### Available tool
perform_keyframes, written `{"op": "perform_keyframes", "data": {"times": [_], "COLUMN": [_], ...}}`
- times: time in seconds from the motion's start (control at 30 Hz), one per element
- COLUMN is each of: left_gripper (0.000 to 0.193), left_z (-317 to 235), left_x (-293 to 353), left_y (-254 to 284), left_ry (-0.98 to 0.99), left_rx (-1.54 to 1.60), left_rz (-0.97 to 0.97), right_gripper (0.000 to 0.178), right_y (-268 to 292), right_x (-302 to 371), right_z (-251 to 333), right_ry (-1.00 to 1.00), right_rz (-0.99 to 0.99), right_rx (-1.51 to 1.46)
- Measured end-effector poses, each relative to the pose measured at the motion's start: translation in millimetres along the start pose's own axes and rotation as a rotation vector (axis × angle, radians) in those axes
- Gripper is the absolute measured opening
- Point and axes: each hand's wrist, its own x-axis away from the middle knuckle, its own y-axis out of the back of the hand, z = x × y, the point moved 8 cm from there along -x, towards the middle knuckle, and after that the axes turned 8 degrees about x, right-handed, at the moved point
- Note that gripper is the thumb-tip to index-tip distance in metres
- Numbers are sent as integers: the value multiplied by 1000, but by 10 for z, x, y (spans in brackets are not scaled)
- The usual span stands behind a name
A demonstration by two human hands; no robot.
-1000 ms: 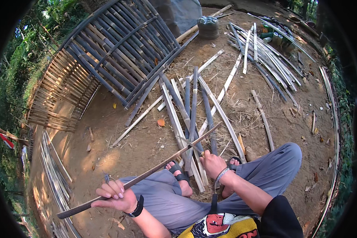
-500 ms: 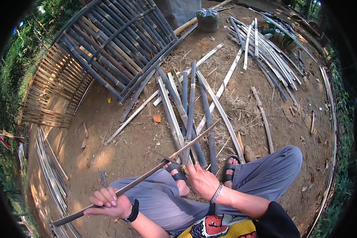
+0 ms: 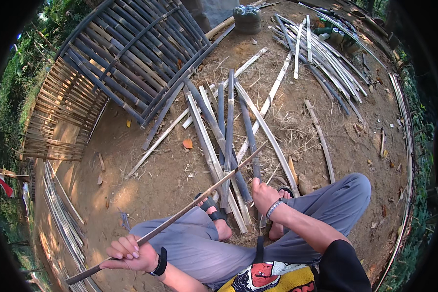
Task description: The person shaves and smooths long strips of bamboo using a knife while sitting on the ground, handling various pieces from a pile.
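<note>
My left hand [image 3: 134, 253] is closed around the lower part of a long, thin bamboo strip [image 3: 190, 206], which slants up and away to the right across my lap. The strip is dark near my hand and paler toward its far end. My right hand [image 3: 266, 198] is a closed fist near my right foot, to the right of the strip. It grips a small knife whose handle is hidden in the fist; the blade can hardly be made out now. Dark and pale split bamboo pieces [image 3: 229, 126] lie crossed on the ground in front of my feet.
A dark bamboo slatted frame [image 3: 136, 53] and a paler slatted panel [image 3: 65, 109] stand at the far left. Piles of strips lie at the far right [image 3: 326, 68] and the near left [image 3: 61, 214]. A dark round container [image 3: 246, 20] stands at the back.
My right hand has moved right and slightly away along the strip; the knife blade, earlier visible across the strip, hardly shows. My left hand keeps its hold. The whole view has shifted slightly.
</note>
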Motion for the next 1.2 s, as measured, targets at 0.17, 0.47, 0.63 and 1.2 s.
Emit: {"op": "perform_keyframes", "data": {"times": [0.17,0.47,0.63,1.2], "left_gripper": [57,58,58,57], "left_z": [-47,28,51,13], "left_x": [6,25,18,-26], "left_y": [29,-138,-190,-17], "left_ry": [-3,50,62,24], "left_rx": [25,143,184,37], "left_rz": [9,146,196,43], "right_gripper": [20,18,20,16], "right_y": [599,694,87,76], "right_x": [345,254,-133,8], "right_z": [718,591,-132,92], "right_ry": [218,143,-6,-26], "right_rz": [-4,11,85,5], "right_rx": [-151,-17,-7,-123]}}
